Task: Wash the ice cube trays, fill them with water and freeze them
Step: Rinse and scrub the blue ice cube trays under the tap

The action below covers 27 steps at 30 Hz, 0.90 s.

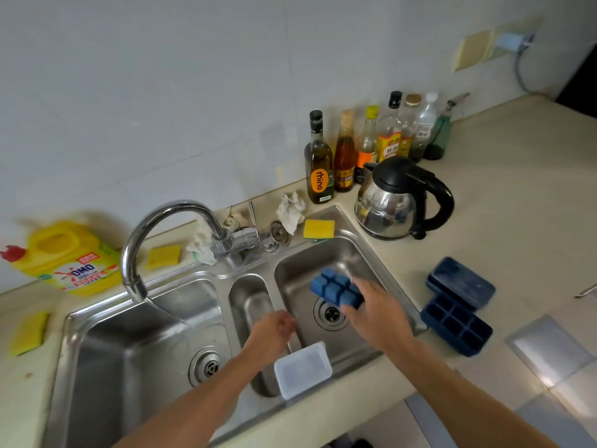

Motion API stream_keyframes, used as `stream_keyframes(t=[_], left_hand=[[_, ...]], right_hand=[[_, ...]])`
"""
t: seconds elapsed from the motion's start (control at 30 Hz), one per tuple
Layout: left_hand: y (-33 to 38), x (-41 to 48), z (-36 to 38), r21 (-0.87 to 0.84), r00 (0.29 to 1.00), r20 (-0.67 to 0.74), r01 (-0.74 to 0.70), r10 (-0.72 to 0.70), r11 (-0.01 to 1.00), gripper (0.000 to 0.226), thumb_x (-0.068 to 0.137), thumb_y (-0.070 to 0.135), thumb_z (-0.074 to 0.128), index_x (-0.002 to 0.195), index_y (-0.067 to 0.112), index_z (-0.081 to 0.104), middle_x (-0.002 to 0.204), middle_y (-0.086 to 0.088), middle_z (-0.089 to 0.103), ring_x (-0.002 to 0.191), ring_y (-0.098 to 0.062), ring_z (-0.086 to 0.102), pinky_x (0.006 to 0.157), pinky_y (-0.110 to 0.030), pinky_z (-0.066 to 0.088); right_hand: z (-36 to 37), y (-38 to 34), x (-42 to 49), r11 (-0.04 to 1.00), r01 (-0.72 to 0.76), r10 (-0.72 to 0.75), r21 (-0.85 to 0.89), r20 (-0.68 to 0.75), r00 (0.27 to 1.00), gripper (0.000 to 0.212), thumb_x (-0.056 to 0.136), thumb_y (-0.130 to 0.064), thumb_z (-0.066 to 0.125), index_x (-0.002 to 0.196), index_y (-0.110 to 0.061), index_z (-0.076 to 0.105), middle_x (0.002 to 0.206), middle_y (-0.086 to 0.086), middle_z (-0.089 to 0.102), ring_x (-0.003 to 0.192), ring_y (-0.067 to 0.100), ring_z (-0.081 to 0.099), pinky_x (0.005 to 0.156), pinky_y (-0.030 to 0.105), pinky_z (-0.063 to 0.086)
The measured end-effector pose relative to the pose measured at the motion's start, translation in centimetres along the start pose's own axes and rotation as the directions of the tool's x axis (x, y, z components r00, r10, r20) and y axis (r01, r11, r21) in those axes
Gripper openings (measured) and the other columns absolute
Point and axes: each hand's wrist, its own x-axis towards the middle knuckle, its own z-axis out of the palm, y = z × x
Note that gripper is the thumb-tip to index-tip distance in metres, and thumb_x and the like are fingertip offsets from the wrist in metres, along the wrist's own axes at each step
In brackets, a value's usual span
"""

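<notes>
Above sink basin (292, 276), right fingers (363, 287) grip upturned ice tray (334, 287).

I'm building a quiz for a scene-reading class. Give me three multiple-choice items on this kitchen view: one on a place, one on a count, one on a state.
1. The blue ice cube tray in the right hand is: A over the right basin; B on the counter; C in the left basin.
2. Yellow sponges in view: A one; B two; C three.
3. The held tray is: A upside down; B lidded; C full of ice.
Answers: A, that basin's floor shows beneath it; C, one behind the right basin, two further left; A, the cells' closed bottoms face up.
</notes>
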Motion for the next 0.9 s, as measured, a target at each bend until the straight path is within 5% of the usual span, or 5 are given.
stream_keyframes(t=[0.23, 0.37, 0.47, 0.77, 0.9], left_hand=[[0.9, 1.8, -0.7, 0.062, 0.997, -0.063, -0.031, 0.035, 0.998, 0.026, 0.101, 0.023, 0.053, 0.079, 0.026, 0.065, 0.074, 0.009, 0.067, 0.065, -0.008, 0.064, 0.068, -0.028, 0.056], [-0.2, 2.4, -1.7, 0.08, 0.994, -0.102, -0.027, 0.035, 0.996, 0.032, 0.098, 0.018, 0.053, 0.069, 0.027, 0.062, 0.072, 0.006, 0.067, 0.067, -0.011, 0.065, 0.069, -0.028, 0.057], [-1.6, 3.0, -2.5, 0.066, 0.994, -0.106, -0.008, 0.015, 0.998, 0.033, 0.095, 0.012, 0.054, 0.068, 0.027, 0.064, 0.075, 0.003, 0.069, 0.065, -0.006, 0.064, 0.062, -0.017, 0.052], [-2.3, 4.9, -3.0, 0.075, 0.994, -0.104, -0.037, 0.045, 0.996, 0.035, 0.095, 0.009, 0.053, 0.064, 0.023, 0.06, 0.062, 0.007, 0.062, 0.054, -0.001, 0.054, 0.052, -0.012, 0.04], [-1.5, 5.2, -2.9, 0.078, 0.997, -0.077, -0.024, 0.03, 0.997, 0.026, 0.099, 0.02, 0.056, 0.075, 0.028, 0.062, 0.07, 0.011, 0.064, 0.063, 0.001, 0.057, 0.059, -0.014, 0.041]], right_hand=[[-8.5, -7.1, 3.7, 0.861, 0.501, -0.363, 0.086, -0.585, 0.725, 0.058, 0.093, -0.043, 0.064, 0.142, -0.014, 0.052, 0.131, -0.001, 0.064, 0.116, 0.005, 0.059, 0.093, 0.008, 0.046], [-1.7, -1.2, 2.6, 0.996, 0.089, -0.085, 0.024, -0.136, 0.987, 0.052, 0.097, -0.038, 0.063, 0.143, -0.018, 0.05, 0.131, 0.0, 0.063, 0.118, 0.015, 0.06, 0.099, 0.032, 0.052], [4.0, 2.9, -0.4, 0.964, -0.127, 0.185, -0.232, 0.249, 0.951, 0.056, 0.099, -0.04, 0.058, 0.149, -0.02, 0.043, 0.14, 0.0, 0.056, 0.126, 0.018, 0.056, 0.108, 0.036, 0.048], [-3.0, -5.9, 4.2, 0.954, 0.252, -0.153, 0.161, -0.462, 0.874, 0.062, 0.092, -0.048, 0.06, 0.148, -0.024, 0.045, 0.141, -0.009, 0.057, 0.126, 0.005, 0.054, 0.102, 0.021, 0.046], [-0.3, -2.9, 3.0, 0.987, 0.1, -0.059, 0.123, -0.3, 0.952, 0.064, 0.096, -0.042, 0.063, 0.153, -0.024, 0.038, 0.148, -0.01, 0.048, 0.133, 0.003, 0.045, 0.109, 0.019, 0.039]])
